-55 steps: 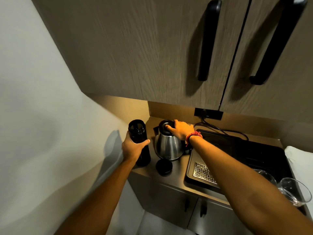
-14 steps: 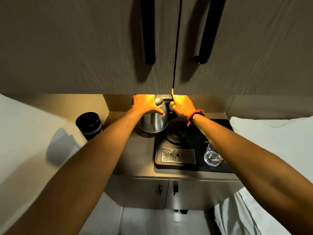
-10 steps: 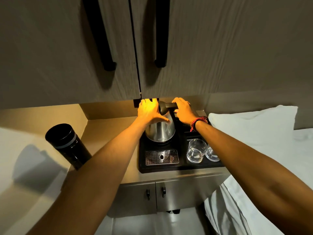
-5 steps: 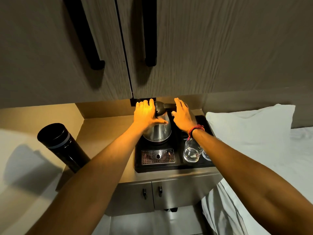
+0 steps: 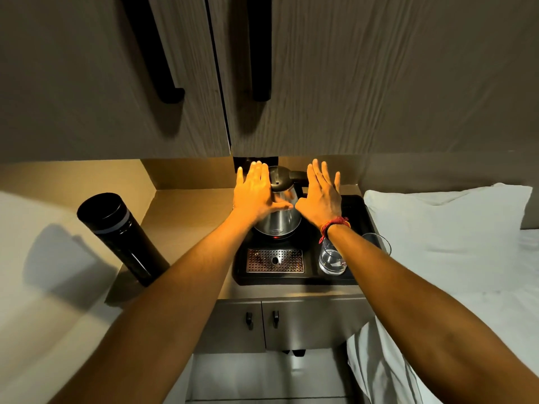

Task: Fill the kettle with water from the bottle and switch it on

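Observation:
The steel kettle [image 5: 278,221] with a black lid and handle stands upright on its base at the back of the black tray [image 5: 354,208], and a small red light glows at its foot. My left hand [image 5: 256,192] hovers flat and open over the kettle's left side. My right hand [image 5: 322,193] is open with fingers spread just right of the kettle, in front of its handle. Neither hand grips anything. The black bottle [image 5: 116,234] stands on the counter at the far left, well apart from both hands.
Two clear glasses [image 5: 332,259] sit on the tray's front right, under my right wrist. A perforated metal drip grid [image 5: 275,260] lies in the tray's front. Wooden cabinet doors with black handles [image 5: 256,48] hang low overhead. White bedding [image 5: 449,228] borders the counter on the right.
The kettle went from the counter onto the tray's base. Both hands have let go of it and opened, lifting slightly away. A red light now shows at the kettle's foot.

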{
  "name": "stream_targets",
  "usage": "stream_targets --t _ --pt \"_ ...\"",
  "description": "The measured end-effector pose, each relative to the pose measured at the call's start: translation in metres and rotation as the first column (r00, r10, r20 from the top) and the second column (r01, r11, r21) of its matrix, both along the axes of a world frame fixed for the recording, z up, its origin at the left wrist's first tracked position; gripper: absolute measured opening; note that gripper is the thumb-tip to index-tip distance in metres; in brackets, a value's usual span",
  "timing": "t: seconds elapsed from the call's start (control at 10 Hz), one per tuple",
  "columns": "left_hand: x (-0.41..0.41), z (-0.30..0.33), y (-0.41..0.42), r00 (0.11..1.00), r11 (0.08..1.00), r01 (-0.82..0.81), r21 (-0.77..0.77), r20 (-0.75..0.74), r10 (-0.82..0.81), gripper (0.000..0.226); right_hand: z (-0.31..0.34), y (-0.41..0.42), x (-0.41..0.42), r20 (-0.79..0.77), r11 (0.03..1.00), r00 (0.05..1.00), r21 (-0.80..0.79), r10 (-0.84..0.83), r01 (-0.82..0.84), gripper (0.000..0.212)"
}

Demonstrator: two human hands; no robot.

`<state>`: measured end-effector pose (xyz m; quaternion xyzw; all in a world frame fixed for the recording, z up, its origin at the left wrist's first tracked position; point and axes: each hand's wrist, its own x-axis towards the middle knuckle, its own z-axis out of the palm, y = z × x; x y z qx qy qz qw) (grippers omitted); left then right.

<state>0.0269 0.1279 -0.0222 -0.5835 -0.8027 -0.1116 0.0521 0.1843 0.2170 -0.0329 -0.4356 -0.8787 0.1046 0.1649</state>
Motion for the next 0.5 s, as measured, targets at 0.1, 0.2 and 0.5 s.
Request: stream_targets --t 0.1,0.2,0.5 --pt "0.001 0.004 0.000 1.000 0.999 -0.023 -0.036 -0.005 0.023 0.129 0.002 -0.001 0.002 0.064 0.999 0.998 0.046 0.016 -0.019 0.119" --pt "0.005 0.011 0.002 0.997 0.989 -0.072 -0.132 -0.023 0.070 0.134 0.010 0.001 0.006 0.169 0.995 0.984 0.070 0.053 -0.066 0.116" --pt "0.035 0.036 -0.043 0.986 0.998 0.015 0.069 -0.168 -0.003 0.112 0.044 -0.051 0.038 0.199 0.962 0.971 0.211 0.130 -0.172 0.094"
